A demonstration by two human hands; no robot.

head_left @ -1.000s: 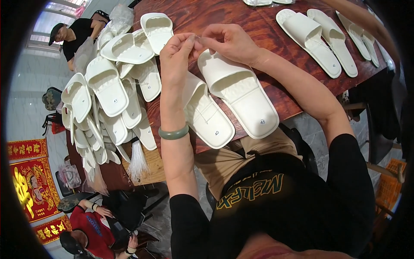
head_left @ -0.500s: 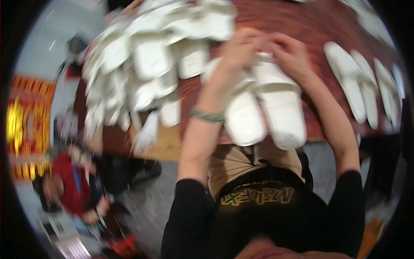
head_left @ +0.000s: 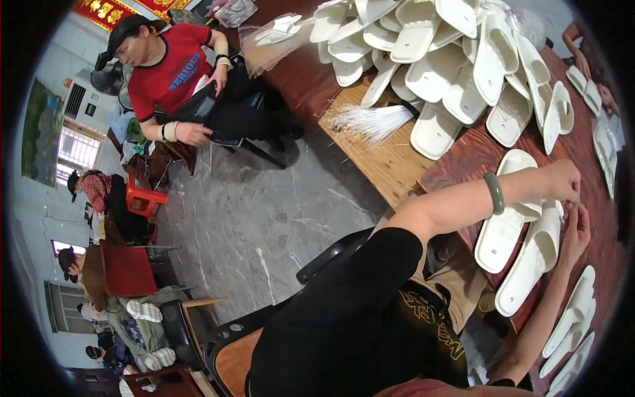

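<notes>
A pair of white slippers lies side by side on the dark red table at the right. My left hand, with a green bangle on its wrist, is closed just over the pair's far end. My right hand comes up from below, its fingertips meeting the left hand's. Both pinch something too small to make out.
A big heap of white slippers covers the table's top. A bundle of thin white strands lies on a pale wooden board. More slippers lie at the lower right. A seated person in a red shirt is across the grey floor.
The view has swung hard to the left, bringing the floor and seated people into sight. My hands stay pinched together at the end of the slipper pair.
</notes>
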